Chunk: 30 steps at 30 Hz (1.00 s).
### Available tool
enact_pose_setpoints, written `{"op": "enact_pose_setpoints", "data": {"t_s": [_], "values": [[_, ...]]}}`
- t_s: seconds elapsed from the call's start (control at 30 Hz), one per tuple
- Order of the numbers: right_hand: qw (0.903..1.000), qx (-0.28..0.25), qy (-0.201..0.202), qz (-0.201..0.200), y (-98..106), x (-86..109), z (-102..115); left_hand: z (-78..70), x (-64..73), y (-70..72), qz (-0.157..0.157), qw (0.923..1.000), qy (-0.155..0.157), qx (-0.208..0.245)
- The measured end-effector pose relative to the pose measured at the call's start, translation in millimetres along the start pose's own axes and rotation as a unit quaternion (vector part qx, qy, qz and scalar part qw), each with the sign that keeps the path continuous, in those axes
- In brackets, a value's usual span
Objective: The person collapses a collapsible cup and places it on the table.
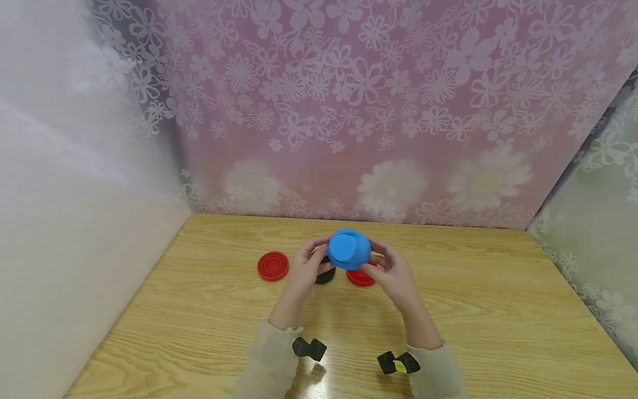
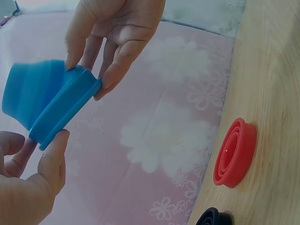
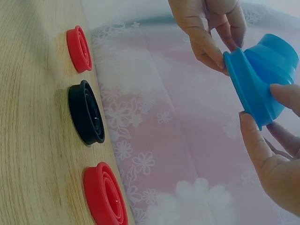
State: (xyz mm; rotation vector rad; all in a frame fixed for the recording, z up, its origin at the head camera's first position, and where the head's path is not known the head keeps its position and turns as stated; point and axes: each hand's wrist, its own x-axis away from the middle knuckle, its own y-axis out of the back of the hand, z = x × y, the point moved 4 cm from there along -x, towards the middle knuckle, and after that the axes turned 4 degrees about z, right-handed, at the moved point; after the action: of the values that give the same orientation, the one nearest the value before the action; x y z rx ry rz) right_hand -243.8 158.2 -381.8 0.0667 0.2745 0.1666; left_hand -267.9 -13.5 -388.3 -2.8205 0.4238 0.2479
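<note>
A blue collapsible silicone cup (image 1: 349,248), popped out to a tapered shape, is up above the table between both hands. Its small round base faces the head camera, and its wide rim points away. My left hand (image 1: 305,265) pinches the left side of the rim between thumb and fingers. On the opposite side, the thumb and fingers of my right hand (image 1: 397,272) grip the rim too. In the left wrist view the cup (image 2: 49,96) looks tilted, with ridged folds near its rim. The inside of the cup is hidden.
Three flattened cups lie in a row on the wooden table (image 1: 209,310): a red one (image 1: 273,266) at left, a black one (image 3: 86,112) in the middle, and another red one (image 2: 235,152) at right. A flower-patterned backdrop (image 1: 349,111) stands behind the table.
</note>
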Motion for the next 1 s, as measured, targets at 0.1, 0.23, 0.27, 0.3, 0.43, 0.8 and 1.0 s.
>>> {"op": "enact_pose_setpoints", "data": {"t_s": [0.1,0.23,0.27,0.3,0.43,0.8,1.0], "values": [[0.9997,-0.006,0.01,-0.019,2,0.2,1,0.0,-0.5,1.3,-0.01,0.9999,0.001,0.01],[0.9986,-0.016,0.017,-0.048,3,0.2,1,-0.1,-0.5,1.8,-0.02,0.9997,0.001,0.015],[0.9981,-0.017,0.018,-0.056,4,0.4,1,0.0,-0.4,1.9,-0.021,0.9997,0.002,0.014],[0.9976,-0.019,0.018,-0.063,4,0.5,1,0.1,-0.3,1.7,-0.022,0.9997,0.004,0.014],[0.9964,-0.019,0.019,-0.08,5,1.1,1,0.7,0.2,0.9,-0.022,0.9997,0.008,0.0],[0.9969,-0.02,0.049,-0.059,3,2.4,2,5.1,0.5,-3.0,0.048,0.9969,0.015,-0.06],[0.9977,-0.011,0.052,-0.041,3,2.3,4,-6.0,5.3,-8.9,0.066,0.9961,0.022,-0.055]]}}
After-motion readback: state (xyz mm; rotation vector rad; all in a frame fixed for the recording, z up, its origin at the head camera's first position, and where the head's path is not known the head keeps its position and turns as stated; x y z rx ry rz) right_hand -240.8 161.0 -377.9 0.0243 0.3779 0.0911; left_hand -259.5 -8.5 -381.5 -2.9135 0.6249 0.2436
